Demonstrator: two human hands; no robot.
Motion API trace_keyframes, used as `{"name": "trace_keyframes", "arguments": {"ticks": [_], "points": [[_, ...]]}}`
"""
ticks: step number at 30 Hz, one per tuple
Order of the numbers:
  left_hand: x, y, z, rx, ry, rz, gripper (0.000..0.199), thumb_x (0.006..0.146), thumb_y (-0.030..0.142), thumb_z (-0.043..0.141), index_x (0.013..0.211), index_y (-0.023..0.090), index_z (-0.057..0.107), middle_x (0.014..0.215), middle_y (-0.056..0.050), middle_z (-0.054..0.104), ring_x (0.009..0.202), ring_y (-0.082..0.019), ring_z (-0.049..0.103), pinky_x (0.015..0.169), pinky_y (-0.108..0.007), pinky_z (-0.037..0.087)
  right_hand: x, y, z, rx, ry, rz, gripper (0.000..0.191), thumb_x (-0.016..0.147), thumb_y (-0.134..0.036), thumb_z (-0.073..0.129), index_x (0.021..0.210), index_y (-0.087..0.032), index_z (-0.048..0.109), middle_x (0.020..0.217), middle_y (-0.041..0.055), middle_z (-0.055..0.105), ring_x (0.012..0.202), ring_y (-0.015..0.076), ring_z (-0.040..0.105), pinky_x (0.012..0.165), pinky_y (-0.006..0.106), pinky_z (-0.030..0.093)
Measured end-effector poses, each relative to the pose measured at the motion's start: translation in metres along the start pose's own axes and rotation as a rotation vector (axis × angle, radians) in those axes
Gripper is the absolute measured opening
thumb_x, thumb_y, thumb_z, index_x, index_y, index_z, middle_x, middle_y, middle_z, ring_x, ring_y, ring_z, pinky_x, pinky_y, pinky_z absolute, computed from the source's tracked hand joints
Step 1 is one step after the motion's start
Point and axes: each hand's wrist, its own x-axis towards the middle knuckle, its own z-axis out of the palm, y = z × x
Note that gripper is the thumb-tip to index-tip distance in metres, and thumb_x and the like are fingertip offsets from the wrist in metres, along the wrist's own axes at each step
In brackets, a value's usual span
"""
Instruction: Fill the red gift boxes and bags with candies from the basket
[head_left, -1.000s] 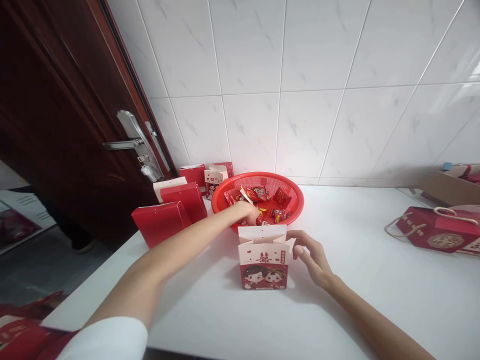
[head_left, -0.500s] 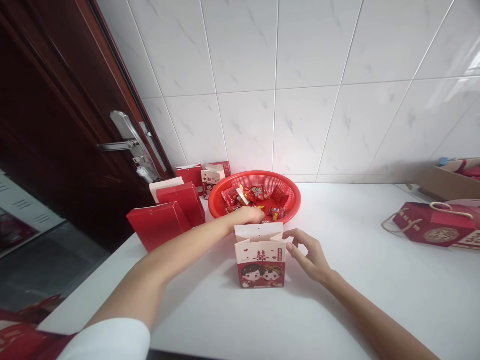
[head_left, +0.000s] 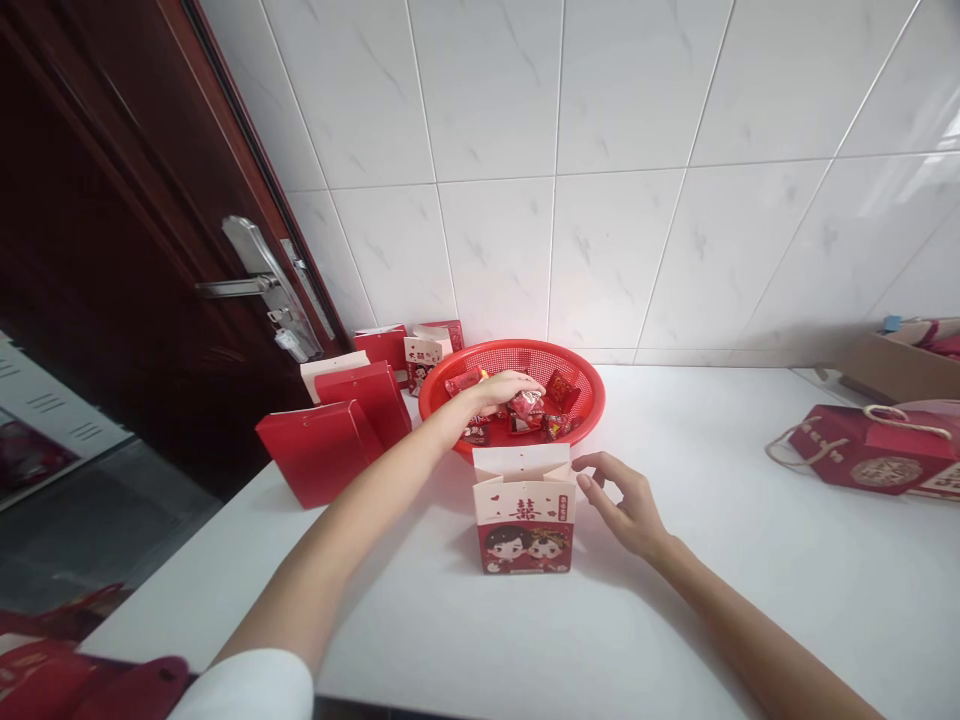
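The left hand (head_left: 511, 388) reaches to the far side of the scene, palm down over the red basket (head_left: 547, 356), its fingers lying across a shiny red-and-silver packet (head_left: 528, 404); the palm hides its grasp, so I cannot tell whether the fingers are closed on the packet or only resting on it. Other wrapped sweets (head_left: 561, 390) lie around it inside the basket. The open-topped gift box (head_left: 523, 548) stands upright on the white table (head_left: 697, 640), just on the near side of the basket, its printed front facing near and its mouth running left to right between two raised flaps. From the left hand, that mouth lies almost straight toward the near side, a touch to the right, and lower than the hand over the basket. The right hand (head_left: 628, 505) is the closer of the two to the gift box: it holds nothing, thumb and fingers loosely curled and parted, their tips just beside the box's upper right edge. Upright red boxes (head_left: 321, 455) stand left of the basket, and a maroon carton (head_left: 862, 450) sits well apart at the right.
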Motion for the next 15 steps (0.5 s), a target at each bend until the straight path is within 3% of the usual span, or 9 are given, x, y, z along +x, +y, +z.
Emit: {"name": "trace_keyframes", "arguments": {"ticks": [6,10,12,15], "points": [[0.001,-0.001,0.001,-0.08,-0.028,0.023,0.03,0.082,0.043,0.07,0.099,0.02,0.082,0.124,-0.009,0.075,0.124,-0.026,0.061,0.098,-0.033,0.049,0.012,0.005,-0.01,-0.077,0.189,-0.096,0.018,0.102,-0.034,0.049,0.1,-0.024,0.064,0.087,0.0065,0.072,0.065,0.0187,0.063,0.064,0.034,0.054],[-0.002,0.001,0.001,-0.062,-0.034,0.079,0.034,0.082,0.044,0.068,0.102,0.021,0.081,0.133,-0.009,0.071,0.135,-0.027,0.054,0.111,-0.036,0.041,0.049,0.006,-0.017,-0.093,0.271,-0.057,0.015,0.098,-0.029,0.051,0.095,-0.024,0.065,0.085,0.0061,0.072,0.067,0.02,0.063,0.068,0.036,0.054],[-0.002,0.002,0.002,-0.031,-0.034,0.097,0.036,0.083,0.045,0.066,0.105,0.02,0.081,0.134,-0.009,0.07,0.135,-0.026,0.055,0.113,-0.034,0.04,0.078,0.004,-0.016,-0.099,0.198,0.033,0.015,0.095,-0.028,0.051,0.091,-0.023,0.065,0.088,0.0063,0.073,0.069,0.0196,0.064,0.069,0.035,0.054],[0.0,0.0,0.003,0.049,-0.02,0.084,0.038,0.086,0.044,0.061,0.109,0.019,0.079,0.135,-0.009,0.07,0.133,-0.026,0.056,0.112,-0.033,0.04,0.12,0.0,-0.009,-0.224,-0.153,0.266,0.018,0.096,-0.026,0.049,0.094,-0.021,0.066,0.099,0.0062,0.075,0.084,0.0195,0.07,0.076,0.032,0.054]]}}
